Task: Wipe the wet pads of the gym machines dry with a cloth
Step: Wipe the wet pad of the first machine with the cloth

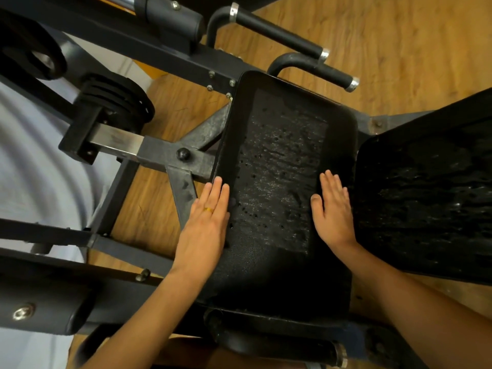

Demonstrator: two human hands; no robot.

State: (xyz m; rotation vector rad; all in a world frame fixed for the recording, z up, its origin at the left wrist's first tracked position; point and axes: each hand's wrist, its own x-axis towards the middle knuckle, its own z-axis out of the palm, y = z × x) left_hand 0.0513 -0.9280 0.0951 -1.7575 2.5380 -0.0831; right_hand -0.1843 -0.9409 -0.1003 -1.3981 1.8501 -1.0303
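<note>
A black seat pad (277,166) of a gym machine fills the middle of the view, its centre glistening with water drops. My left hand (207,222), with a ring on one finger, lies flat with straight fingers on the pad's left edge. My right hand (332,209) lies flat on the pad's right side, fingers straight. A second black pad (426,187), also wet, stands to the right. No cloth is in view.
The black steel frame (170,153) of the machine runs to the left with a knob and bolts. Two black grip handles (277,33) stick out at the top. Another handle (279,342) lies near the bottom. The floor (399,49) is wood.
</note>
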